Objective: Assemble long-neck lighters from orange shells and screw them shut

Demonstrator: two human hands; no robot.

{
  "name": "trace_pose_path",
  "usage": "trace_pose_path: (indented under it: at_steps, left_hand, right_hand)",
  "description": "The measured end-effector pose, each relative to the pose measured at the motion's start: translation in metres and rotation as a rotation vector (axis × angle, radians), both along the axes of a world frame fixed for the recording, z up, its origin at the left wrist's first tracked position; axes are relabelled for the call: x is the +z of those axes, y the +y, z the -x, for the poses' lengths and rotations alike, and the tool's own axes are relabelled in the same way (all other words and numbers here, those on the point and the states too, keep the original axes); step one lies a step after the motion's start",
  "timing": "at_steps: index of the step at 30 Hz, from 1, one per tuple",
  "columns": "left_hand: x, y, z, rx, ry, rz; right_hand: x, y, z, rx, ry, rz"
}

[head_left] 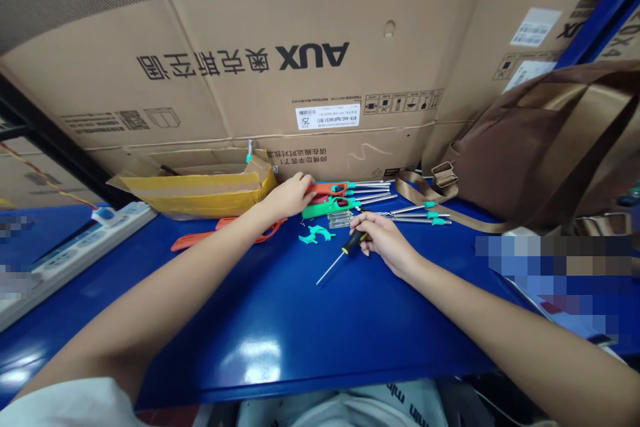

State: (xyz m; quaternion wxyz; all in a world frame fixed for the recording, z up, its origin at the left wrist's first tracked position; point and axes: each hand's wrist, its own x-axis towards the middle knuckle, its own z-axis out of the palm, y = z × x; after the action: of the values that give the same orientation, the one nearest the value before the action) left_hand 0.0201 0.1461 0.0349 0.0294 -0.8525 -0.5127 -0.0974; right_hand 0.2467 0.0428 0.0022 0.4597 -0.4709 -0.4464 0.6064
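My right hand (pixel 379 238) holds a screwdriver (pixel 356 241) by its black and yellow handle; the thin shaft slants down to the left above the blue table. My left hand (pixel 296 195) is closed on the handle end of an orange long-necked lighter (pixel 327 189), and its fingertips are partly hidden. Just below that lies a green long-necked lighter (pixel 327 207), with several metal lighter tubes (pixel 420 216) stretching to the right. Clear plastic parts (pixel 340 219) rest between my hands. Small turquoise plastic pieces (pixel 316 235) sit in front of them. Orange handle shells (pixel 195 239) lie partly under my left forearm.
A yellow-edged open box (pixel 200 193) stands at the back left, near a white power strip (pixel 75 257). Large cardboard cartons (pixel 240 100) wall off the rear. A brown bag (pixel 525 147) with a strap fills the back right of the blue table (pixel 300 327).
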Motion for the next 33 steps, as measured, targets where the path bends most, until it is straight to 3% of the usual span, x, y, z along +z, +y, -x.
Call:
trace_pose_path:
  at_steps: [4, 11, 15, 20, 25, 33]
  left_hand:
    - [0.010, -0.017, 0.000, 0.043, 0.015, -0.045]
    - [0.031, -0.072, 0.019, 0.036, 0.050, -0.021]
    - [0.029, -0.095, 0.049, 0.081, 0.125, 0.068]
    - [0.022, -0.104, 0.083, 0.149, 0.135, 0.188]
    - [0.019, -0.104, 0.096, 0.147, 0.087, 0.305]
    - [0.021, -0.105, 0.100, 0.179, 0.065, 0.393]
  right_hand:
    - [-0.001, 0.000, -0.002, 0.000, 0.009, -0.005]
    - [-0.004, 0.003, -0.006, 0.017, 0.013, -0.010]
    - [0.000, 0.005, -0.009, 0.006, 0.018, -0.038]
    - [0.010, 0.008, -0.018, 0.040, -0.064, -0.096]
    - [0.017, 0.015, -0.030, 0.142, -0.334, -0.182]
    - [0.023, 0.019, -0.065, 0.252, -1.055, -0.361]
